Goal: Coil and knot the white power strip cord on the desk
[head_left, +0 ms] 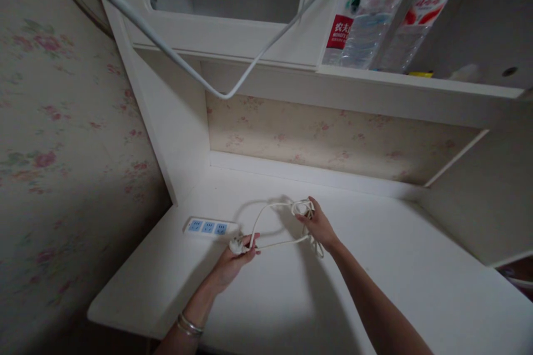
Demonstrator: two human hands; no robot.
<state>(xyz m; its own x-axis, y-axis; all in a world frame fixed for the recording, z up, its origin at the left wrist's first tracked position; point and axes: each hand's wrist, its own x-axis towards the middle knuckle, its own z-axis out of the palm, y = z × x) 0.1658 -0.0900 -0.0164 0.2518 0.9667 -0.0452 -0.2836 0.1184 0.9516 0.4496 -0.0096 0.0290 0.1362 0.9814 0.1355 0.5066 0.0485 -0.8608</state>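
Now, the power strip (208, 227) lies on the desk (395, 266), and just to the right of it the left hand (233, 260) (silvery bangles (190, 325) are on its wrist) grasps a whitish plug (235, 246) with its fingers. Farther to the right of the power strip, the fingers of the right hand (320, 227) are clenched on a bunched part of the pale cord (283, 243), which makes a loop between both hands. Well above the power strip and to its right, plastic bottles (368, 28) stand on a shelf (458, 84).
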